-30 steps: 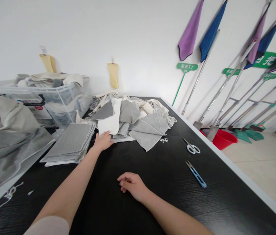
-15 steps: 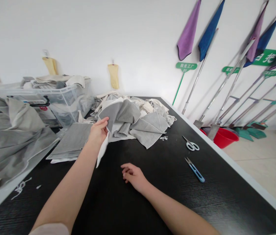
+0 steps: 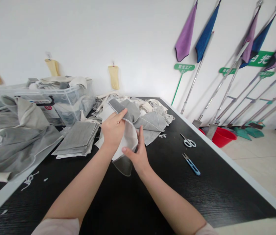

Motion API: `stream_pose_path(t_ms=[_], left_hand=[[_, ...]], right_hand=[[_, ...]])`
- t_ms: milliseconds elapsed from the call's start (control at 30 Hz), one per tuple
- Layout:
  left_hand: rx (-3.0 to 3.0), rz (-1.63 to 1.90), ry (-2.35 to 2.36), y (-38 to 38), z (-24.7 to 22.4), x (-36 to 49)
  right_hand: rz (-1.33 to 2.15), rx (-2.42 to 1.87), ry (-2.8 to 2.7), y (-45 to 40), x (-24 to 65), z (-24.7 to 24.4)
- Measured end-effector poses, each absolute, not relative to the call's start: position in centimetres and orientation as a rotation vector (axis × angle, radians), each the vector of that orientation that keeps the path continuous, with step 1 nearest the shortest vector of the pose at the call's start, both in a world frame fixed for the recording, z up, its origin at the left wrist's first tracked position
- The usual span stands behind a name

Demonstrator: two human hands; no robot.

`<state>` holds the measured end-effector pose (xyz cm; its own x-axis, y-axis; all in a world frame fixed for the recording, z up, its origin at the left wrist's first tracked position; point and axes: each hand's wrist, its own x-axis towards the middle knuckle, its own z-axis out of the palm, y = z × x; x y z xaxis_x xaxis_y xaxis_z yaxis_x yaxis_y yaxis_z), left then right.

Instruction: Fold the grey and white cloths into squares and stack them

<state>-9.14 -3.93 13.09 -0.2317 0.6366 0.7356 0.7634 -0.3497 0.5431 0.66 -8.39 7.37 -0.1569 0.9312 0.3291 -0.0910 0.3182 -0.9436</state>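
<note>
A grey and white cloth point(image 3: 131, 136) hangs over the black table in the middle of the head view. My left hand point(image 3: 114, 128) is closed on its upper edge, where a stitched seam shows. At the cloth's right side is my right hand point(image 3: 139, 152), thumb and fingers apart, touching it with nothing gripped between them. Behind both hands lies a loose heap of grey and off-white cloths point(image 3: 152, 119). A neat stack of folded grey cloths point(image 3: 75, 138) rests to the left of my left hand.
White-handled scissors point(image 3: 188, 141) and blue thread snips point(image 3: 191, 164) lie on the black table point(image 3: 216, 186) at the right. A clear bin point(image 3: 71, 104) of cloths and a large grey cloth pile point(image 3: 12, 140) stand left. A red bucket point(image 3: 222, 137) and mops are beyond the table.
My left hand has moved right with a cloth, which has come away from the heap's front. My right hand has risen from over the table to the cloth and its fingers have spread.
</note>
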Motion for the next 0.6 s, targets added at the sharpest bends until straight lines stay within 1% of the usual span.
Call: stream_pose_path(t_ms=[67, 133, 267, 367, 467, 533, 600], left_hand=[[-1.871, -1.443, -1.681, -4.2, 13.7, -9.0], [-1.851, -1.347, -1.633, -4.3, 14.1, -8.9], [-1.745, -1.385, -1.541, -4.5, 15.4, -9.3], [-1.704, -1.419, -1.516, -5.1, 16.8, -10.1], [-1.726, -1.382, -1.535, -5.3, 18.0, -11.6], [-1.768, -1.332, -1.552, -5.2, 18.8, -12.8], [-1.808, -1.312, -1.551, -5.2, 19.5, -13.9]], right_hand=[[0.85, -0.907, -1.483, -8.2, 1.3, 8.6], [0.64, -1.064, -1.587, -7.6, 2.1, 9.6], [0.383, -1.532, -1.809, -5.4, 4.1, 10.1], [0.214, -1.776, -1.829, -3.8, 6.2, 9.5], [0.138, -1.779, -1.739, -2.6, 8.5, 9.1], [0.167, -1.642, -1.669, -2.1, 9.7, 9.2], [0.213, -1.412, -1.593, -1.9, 10.6, 9.9]])
